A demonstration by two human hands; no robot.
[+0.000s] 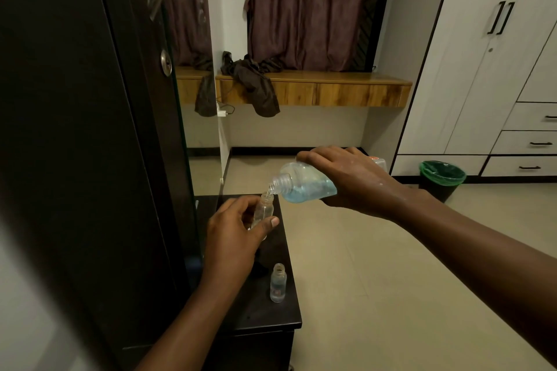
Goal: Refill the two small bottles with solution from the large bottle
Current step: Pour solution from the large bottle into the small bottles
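Centrally, right hand grips tilted large bottle of blue solution, mouth over small bottle gripped by left hand; second small bottle upright on dark cabinet top, lower centre

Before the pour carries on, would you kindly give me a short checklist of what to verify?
1. Left hand grips the held small bottle: ok.
2. Large bottle, in the right hand, has its mouth at the small bottle's opening: ok.
3. Blue solution left in the large bottle: ok.
4. Fill level in the held bottle: cannot tell.
5. Second small bottle upright and uncapped on the dark table: ok.
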